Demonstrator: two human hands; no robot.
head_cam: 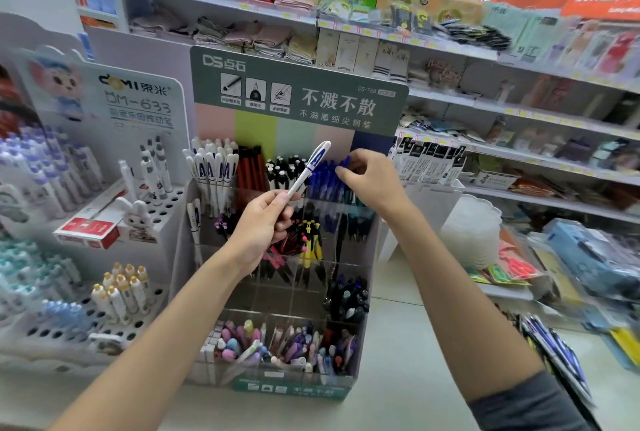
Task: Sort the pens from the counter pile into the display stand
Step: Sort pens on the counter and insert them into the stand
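The tiered clear display stand (363, 254) with a green header fills the middle of the view, its compartments holding white, red, black, blue and pastel pens. My left hand (265, 222) pinches a white pen with a blue letter (310, 167), tilted up to the right over the top row. My right hand (370, 177) reaches into the top right compartment and pinches a blue pen (346, 162) among the blue pens (323, 179). A pile of blue and white pens (554, 351) lies on the counter at the lower right, blurred.
A white peg-hole pen display (104, 295) with cartoon pens stands to the left, a red box (86, 228) on it. Shelves of towels, socks and packets (450, 49) run behind. Scissors packs and plastic boxes (512, 268) crowd the counter at right.
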